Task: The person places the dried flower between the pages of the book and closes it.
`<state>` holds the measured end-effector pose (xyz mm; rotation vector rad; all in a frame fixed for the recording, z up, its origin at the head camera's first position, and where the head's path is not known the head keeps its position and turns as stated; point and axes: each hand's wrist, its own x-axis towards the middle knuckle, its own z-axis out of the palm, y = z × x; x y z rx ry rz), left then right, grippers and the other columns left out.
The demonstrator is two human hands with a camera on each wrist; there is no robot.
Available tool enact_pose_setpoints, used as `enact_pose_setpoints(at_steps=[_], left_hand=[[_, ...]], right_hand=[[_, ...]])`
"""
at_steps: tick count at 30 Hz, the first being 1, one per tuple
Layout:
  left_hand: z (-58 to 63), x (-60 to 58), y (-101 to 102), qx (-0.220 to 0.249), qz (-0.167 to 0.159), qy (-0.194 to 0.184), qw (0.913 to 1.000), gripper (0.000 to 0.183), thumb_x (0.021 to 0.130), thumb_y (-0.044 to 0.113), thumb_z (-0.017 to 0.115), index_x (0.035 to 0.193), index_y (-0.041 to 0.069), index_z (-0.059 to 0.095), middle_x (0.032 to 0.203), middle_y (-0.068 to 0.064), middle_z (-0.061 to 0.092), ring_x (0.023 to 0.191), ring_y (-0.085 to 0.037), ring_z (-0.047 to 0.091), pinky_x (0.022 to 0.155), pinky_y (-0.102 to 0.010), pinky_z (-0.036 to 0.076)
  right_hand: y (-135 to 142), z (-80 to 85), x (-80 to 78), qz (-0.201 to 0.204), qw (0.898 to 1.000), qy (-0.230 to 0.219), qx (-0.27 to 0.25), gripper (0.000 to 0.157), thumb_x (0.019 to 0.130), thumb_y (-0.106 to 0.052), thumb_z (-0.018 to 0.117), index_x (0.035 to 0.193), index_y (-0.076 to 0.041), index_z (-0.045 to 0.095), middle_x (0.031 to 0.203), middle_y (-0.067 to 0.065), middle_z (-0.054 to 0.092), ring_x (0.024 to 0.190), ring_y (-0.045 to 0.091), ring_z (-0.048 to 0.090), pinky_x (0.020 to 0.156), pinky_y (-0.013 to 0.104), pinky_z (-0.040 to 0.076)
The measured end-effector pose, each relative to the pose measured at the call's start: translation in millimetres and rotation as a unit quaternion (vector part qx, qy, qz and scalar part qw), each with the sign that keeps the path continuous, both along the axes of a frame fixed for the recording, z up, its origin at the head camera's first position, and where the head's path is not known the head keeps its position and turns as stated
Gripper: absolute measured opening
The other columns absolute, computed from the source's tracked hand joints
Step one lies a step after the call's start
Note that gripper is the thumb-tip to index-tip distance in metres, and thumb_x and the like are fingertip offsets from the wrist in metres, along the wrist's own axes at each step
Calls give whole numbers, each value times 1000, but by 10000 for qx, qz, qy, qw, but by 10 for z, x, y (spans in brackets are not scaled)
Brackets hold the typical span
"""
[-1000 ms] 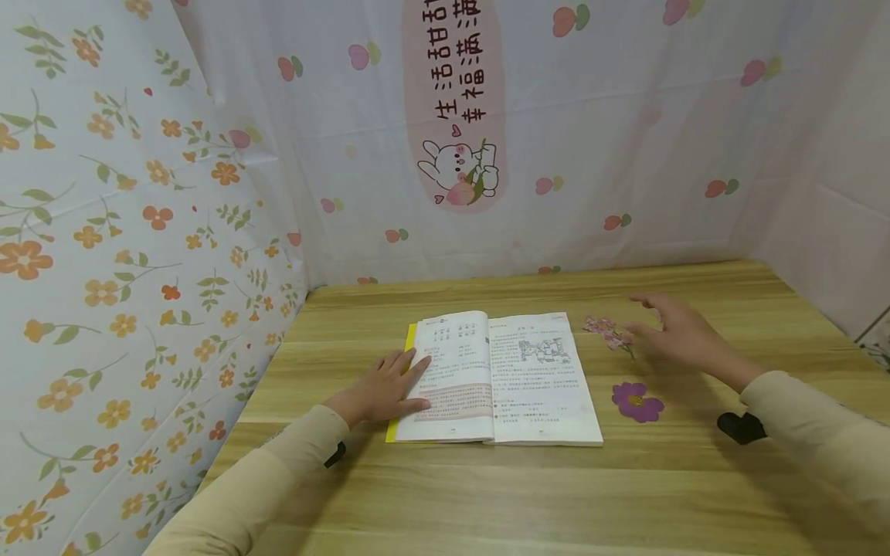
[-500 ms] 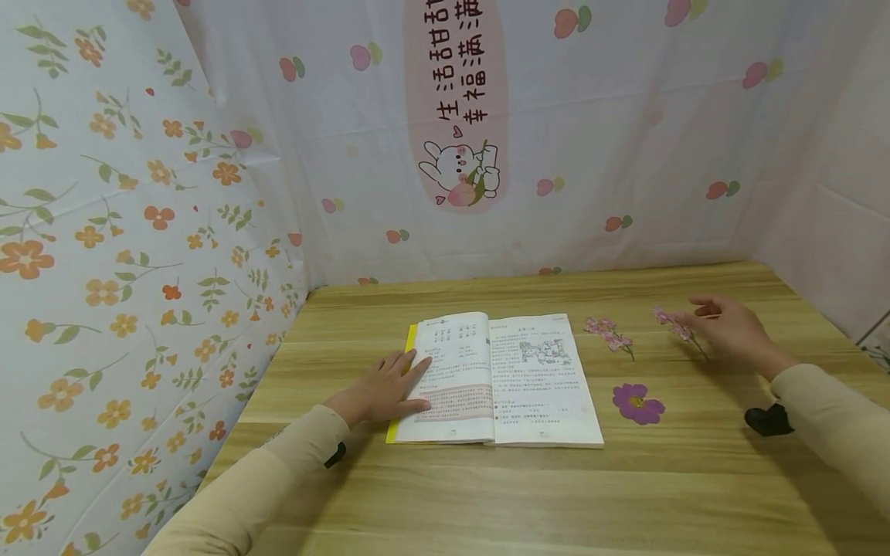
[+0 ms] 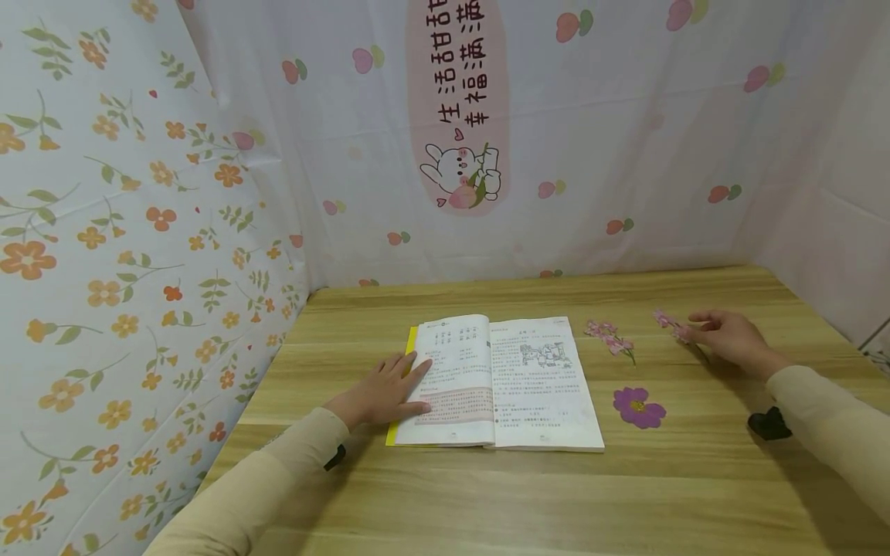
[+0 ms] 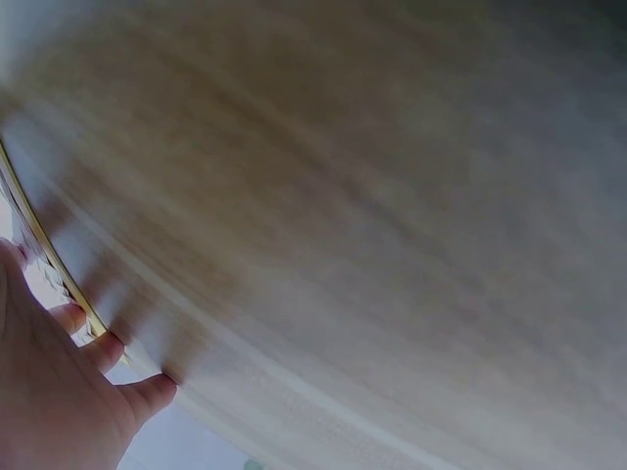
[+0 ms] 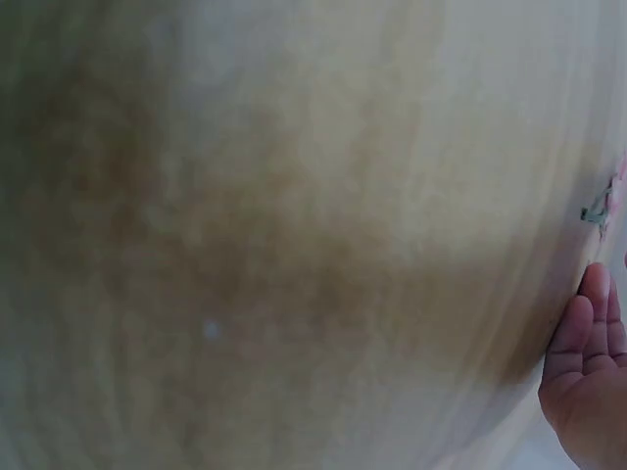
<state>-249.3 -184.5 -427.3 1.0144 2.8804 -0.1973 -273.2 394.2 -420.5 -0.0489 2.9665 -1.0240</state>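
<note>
An open book (image 3: pixel 538 386) lies on the wooden table, with printed pages and a yellow cover edge at its left. My left hand (image 3: pixel 385 390) rests on its left page, fingers spread and straight; in the left wrist view, fingers (image 4: pixel 103 352) lie along the book's edge. To the right of the book, my right hand (image 3: pixel 733 340) is low over the table, its fingertips pinching a pink flower sprig (image 3: pixel 665 319) whose stem is partly hidden. A second pink flower sprig (image 3: pixel 609 337) lies between book and hand. Nearer me is a flat purple flower (image 3: pixel 639 408) with a yellow centre.
The wooden table (image 3: pixel 452 502) reaches back to a white patterned curtain (image 3: pixel 334 154). Another curtain with orange flowers (image 3: pixel 104 292) hangs at the left. A dark wrist device (image 3: pixel 769 423) shows under the right sleeve.
My right hand has moved right, from over the table by the nearer sprig to the farther pink sprig, and has come down onto it. The left hand and book have not moved.
</note>
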Motion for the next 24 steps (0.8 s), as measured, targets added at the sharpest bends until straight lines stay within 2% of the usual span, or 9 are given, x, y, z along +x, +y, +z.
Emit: enact_pose_setpoints(at_steps=[17, 24], left_hand=[[-48, -5, -13, -3, 12, 28, 10000, 84, 78, 73, 19, 143, 22, 8, 143, -13, 17, 126, -32, 20, 97, -50, 20], [-42, -15, -9, -10, -9, 79, 10000, 83, 78, 73, 17, 143, 22, 8, 143, -13, 17, 126, -31, 21, 97, -49, 21]], right_hand=[[-10, -93, -43, -3, 9994, 129, 309, 61, 86, -44, 49, 120, 7, 47, 110, 36, 46, 95, 47, 45, 73, 51, 37], [-20, -105, -51, -167, 9996, 128, 209, 61, 84, -48, 51, 117, 4, 51, 113, 34, 47, 97, 47, 44, 74, 52, 35]])
